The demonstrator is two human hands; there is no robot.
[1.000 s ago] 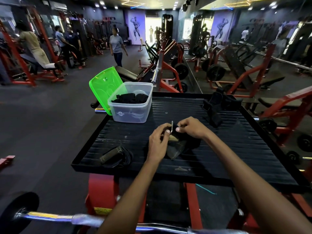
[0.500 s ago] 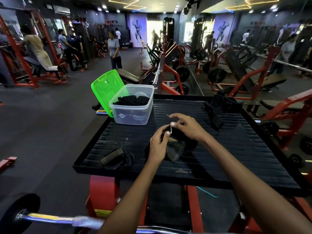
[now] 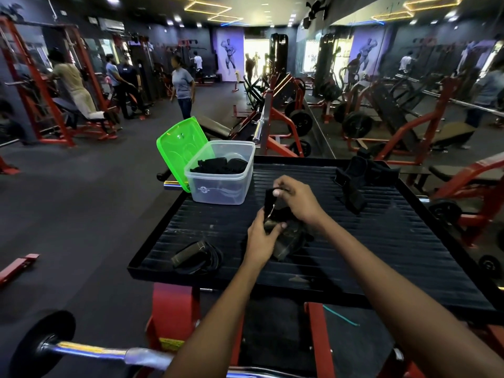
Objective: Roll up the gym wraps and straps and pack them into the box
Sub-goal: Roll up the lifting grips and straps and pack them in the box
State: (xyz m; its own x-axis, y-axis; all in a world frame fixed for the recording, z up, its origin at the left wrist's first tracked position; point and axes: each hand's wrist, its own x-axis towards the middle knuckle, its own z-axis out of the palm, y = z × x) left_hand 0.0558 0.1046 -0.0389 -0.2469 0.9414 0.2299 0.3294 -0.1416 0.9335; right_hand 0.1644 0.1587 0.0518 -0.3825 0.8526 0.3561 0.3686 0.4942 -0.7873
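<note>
A black wrist strap [image 3: 289,236] with a metal ring lies in the middle of the black ribbed platform [image 3: 381,241]. My left hand [image 3: 261,238] grips its lower part near the ring. My right hand [image 3: 297,197] pinches the strap's free end and holds it up above the ring. A clear plastic box [image 3: 221,184] stands at the platform's far left with black wraps inside. Another rolled black strap [image 3: 196,253] lies near the front left edge. A loose pile of black wraps [image 3: 357,178] sits at the far right.
A green lid [image 3: 180,148] leans against the box's left side. A barbell [image 3: 81,350] crosses below the platform's front. Red gym machines stand behind and to the right. Several people stand in the background at the left.
My right hand has lifted the strap's end up and away from the ring. The left hand keeps its hold near the ring. The camera has tilted slightly.
</note>
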